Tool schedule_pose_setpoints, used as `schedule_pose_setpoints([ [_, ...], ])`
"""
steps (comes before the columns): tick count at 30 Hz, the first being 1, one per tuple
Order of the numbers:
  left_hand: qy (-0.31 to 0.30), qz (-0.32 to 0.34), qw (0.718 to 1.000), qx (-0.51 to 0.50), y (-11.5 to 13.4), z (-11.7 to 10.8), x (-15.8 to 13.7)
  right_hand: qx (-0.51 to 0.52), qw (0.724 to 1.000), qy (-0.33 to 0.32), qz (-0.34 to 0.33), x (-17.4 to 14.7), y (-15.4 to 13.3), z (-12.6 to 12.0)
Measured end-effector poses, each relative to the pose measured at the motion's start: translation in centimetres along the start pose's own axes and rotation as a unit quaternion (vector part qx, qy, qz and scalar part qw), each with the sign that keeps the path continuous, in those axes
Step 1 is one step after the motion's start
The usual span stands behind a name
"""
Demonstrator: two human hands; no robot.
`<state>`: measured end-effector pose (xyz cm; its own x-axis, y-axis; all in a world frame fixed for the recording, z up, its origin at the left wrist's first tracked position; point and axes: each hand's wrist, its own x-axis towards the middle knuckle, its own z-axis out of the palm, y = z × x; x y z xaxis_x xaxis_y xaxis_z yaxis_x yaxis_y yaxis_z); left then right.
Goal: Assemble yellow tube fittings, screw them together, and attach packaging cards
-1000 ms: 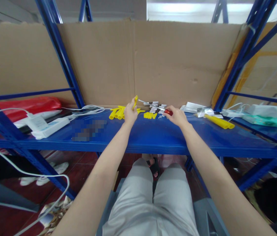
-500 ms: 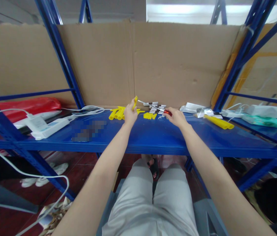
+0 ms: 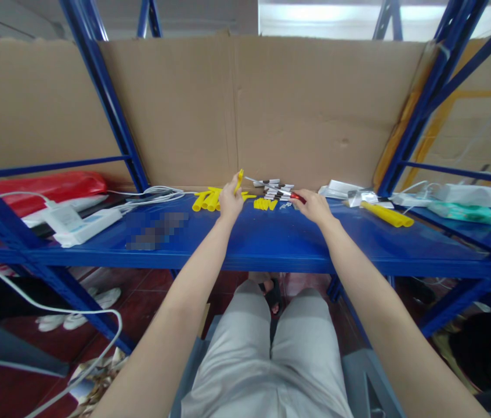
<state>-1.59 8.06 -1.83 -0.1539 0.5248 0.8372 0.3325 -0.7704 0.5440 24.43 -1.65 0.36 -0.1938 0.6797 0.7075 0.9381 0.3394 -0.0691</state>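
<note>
My left hand point(image 3: 230, 201) is closed on a small yellow plastic piece point(image 3: 239, 177), held upright above the shelf. My right hand point(image 3: 314, 205) grips a screwdriver by its red and black handle point(image 3: 298, 198). Its thin metal shaft points left, with the tip close to the yellow piece; whether they touch I cannot tell. Beneath the shaft lie several small black-and-white pieces point(image 3: 271, 184) and a row of short yellow pieces point(image 3: 265, 204). Small silvery bits point(image 3: 286, 205) sit beside my right hand. Several yellow tubes point(image 3: 206, 201) are piled left of my left hand.
The blue shelf point(image 3: 278, 238) has a cardboard sheet point(image 3: 298, 110) behind it. A white power strip point(image 3: 93, 227) with cables and a red bag point(image 3: 54, 188) are at the left. More yellow tubes point(image 3: 387, 215) and clear plastic packaging point(image 3: 361, 198) lie at the right.
</note>
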Motion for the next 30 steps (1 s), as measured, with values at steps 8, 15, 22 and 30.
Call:
schedule_pose_setpoints([
  [8,-0.016,-0.024,0.999,0.024,0.40,-0.16,-0.07,-0.014,0.999,0.023,0.033,0.03,0.14,0.11],
  [15,0.004,-0.004,1.000,0.022,0.50,-0.17,-0.01,-0.023,1.000,-0.003,0.011,-0.08,-0.09,-0.12],
  [22,0.001,-0.013,1.000,0.020,0.46,-0.16,0.08,-0.034,0.999,-0.013,0.024,-0.03,-0.56,0.07],
  [30,0.002,-0.008,1.000,0.012,0.12,-0.18,0.12,-0.036,0.999,0.021,-0.001,-0.19,-0.17,0.32],
])
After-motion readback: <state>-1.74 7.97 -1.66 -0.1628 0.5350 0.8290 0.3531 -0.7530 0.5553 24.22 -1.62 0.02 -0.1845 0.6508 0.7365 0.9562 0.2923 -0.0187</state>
